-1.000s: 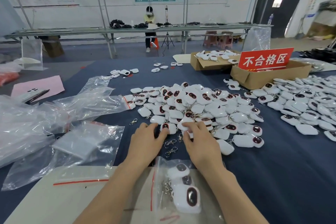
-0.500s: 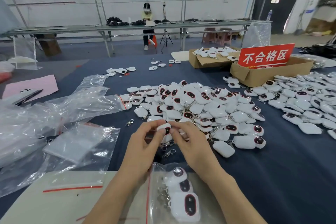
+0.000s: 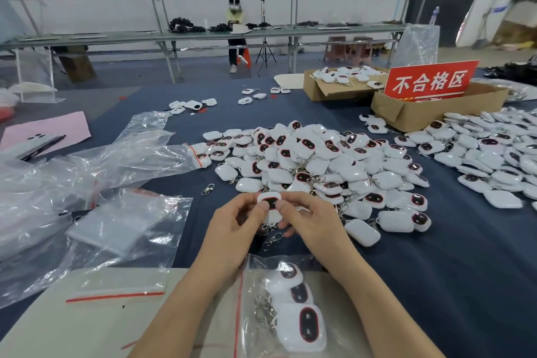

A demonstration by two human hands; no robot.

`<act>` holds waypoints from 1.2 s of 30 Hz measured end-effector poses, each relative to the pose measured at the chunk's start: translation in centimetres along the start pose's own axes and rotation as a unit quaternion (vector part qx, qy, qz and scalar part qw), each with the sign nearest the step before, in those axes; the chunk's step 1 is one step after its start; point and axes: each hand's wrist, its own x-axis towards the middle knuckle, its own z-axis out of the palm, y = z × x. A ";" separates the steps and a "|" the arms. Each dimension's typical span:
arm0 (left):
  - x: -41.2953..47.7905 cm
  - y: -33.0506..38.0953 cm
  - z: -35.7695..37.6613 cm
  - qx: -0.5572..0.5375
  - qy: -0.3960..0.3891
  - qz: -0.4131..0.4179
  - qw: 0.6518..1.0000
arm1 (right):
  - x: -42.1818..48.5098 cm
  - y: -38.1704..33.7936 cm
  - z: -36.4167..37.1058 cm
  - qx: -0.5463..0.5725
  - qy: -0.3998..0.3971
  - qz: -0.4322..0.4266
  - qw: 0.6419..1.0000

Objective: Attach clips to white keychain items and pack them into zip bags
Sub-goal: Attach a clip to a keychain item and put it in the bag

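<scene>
Keychain [image 3: 270, 203] between hands [image 3: 236, 231] [image 3: 312, 225], at pile's [image 3: 319, 160] edge

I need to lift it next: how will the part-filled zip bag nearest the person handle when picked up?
Likely floppy: the zip bag is thin, wrinkled clear film. It will probably sag at one end, since the white keychains bunch together away from the red zip strip. They might slide out if it is tipped; I cannot tell whether the strip is sealed.

Red sign [image 3: 430, 81] in cardboard box [image 3: 418, 118]
</scene>
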 end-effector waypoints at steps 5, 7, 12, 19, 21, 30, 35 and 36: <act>0.0 0.1 0.0 -0.001 -0.014 -0.002 1.000 | -0.1 -0.1 0.0 0.001 -0.003 0.008 1.000; 0.0 0.1 -0.1 0.006 -0.014 0.002 1.000 | -0.1 -0.1 -0.1 -0.002 -0.006 0.007 1.000; 0.1 0.0 -0.2 0.003 -0.017 -0.008 1.000 | -0.1 -0.1 -0.1 -0.011 -0.003 0.009 1.000; 0.3 -0.1 -0.2 -0.013 -0.026 -0.007 1.000 | 0.4 0.6 -0.3 0.002 0.011 0.037 0.999; 0.2 -0.1 0.0 -0.010 -0.035 -0.001 0.999 | 0.6 0.8 -0.3 0.013 0.011 0.045 0.999; 0.1 -0.1 0.2 -0.006 -0.048 0.000 0.999 | 0.4 0.9 -0.2 0.041 0.002 0.026 0.999; 0.1 -0.4 0.2 0.023 -0.036 -0.001 0.999 | 0.4 0.7 -0.1 0.033 -0.004 0.022 0.999; 0.1 -0.4 0.2 0.027 -0.034 -0.001 0.999 | 0.4 0.8 -0.1 0.031 -0.005 0.021 0.999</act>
